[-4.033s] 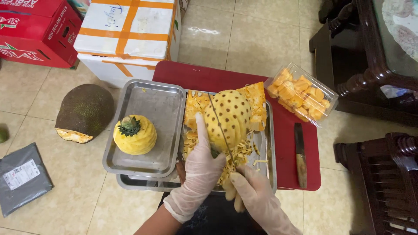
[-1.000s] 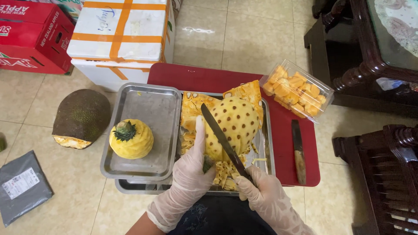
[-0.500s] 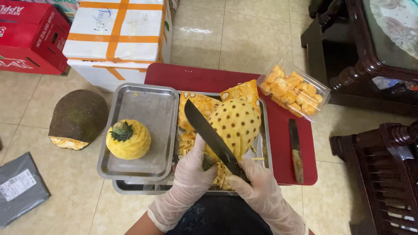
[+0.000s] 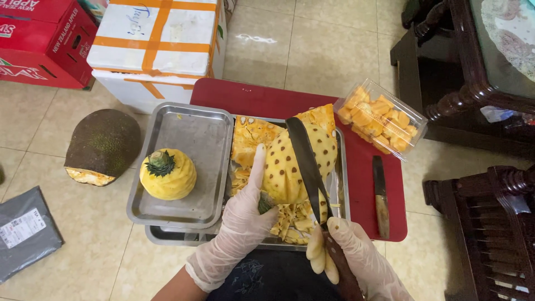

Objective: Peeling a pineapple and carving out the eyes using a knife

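Observation:
My left hand (image 4: 243,217), in a clear glove, grips the stem end of a peeled pineapple (image 4: 290,161) dotted with brown eyes, holding it tilted over a metal tray (image 4: 341,184) full of peel scraps. A long dark-bladed knife (image 4: 304,156) is in my gloved right hand (image 4: 351,256); its blade lies along the pineapple's right side. A second peeled pineapple (image 4: 167,174) with a green crown stub sits on another metal tray (image 4: 195,134) to the left.
Both trays rest on a red board (image 4: 251,97), which also holds a small knife (image 4: 380,195) and a clear box of cut yellow fruit (image 4: 379,117). A halved jackfruit (image 4: 103,145), a taped white box (image 4: 156,44), red cartons (image 4: 39,42) and dark wooden furniture (image 4: 473,83) surround it.
The knife blade has swung from lying diagonally across the pineapple's front to running along its right side. The pineapple has been turned slightly in my left hand.

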